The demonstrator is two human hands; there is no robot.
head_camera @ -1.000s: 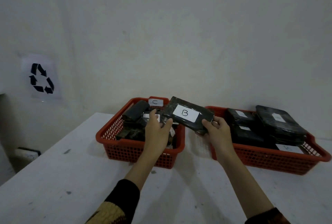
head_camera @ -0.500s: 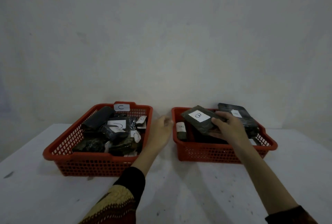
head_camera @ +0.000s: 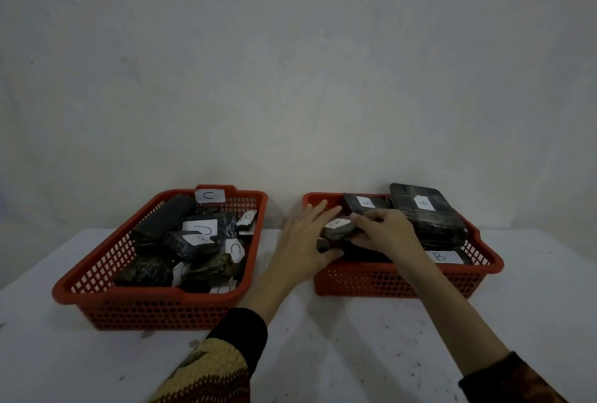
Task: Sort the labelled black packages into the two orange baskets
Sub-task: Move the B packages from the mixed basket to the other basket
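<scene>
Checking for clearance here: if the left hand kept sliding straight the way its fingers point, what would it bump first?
Probably the small black package that the right hand holds: the left hand already has its fingertips beside it, over the right basket. Depth is unclear.

1. The scene is dim and flat, with a cool grey cast; the wall [head_camera: 297,63] is brightest around its middle and darkens toward the corners.
2. Light looks soft and diffuse, with no glare anywhere.
3. Faint, blurred shadows fall on the counter [head_camera: 323,354] under the forearms and beside the baskets [head_camera: 155,305].
4. The black packages [head_camera: 429,215] lose most surface detail in the gloom; their white labels stand out.
5. The left hand [head_camera: 300,241] is slightly smeared at the fingertips, and fine detail is soft overall.
6. Wide-angle bending shows: the counter's far edge dips at both sides.
</scene>
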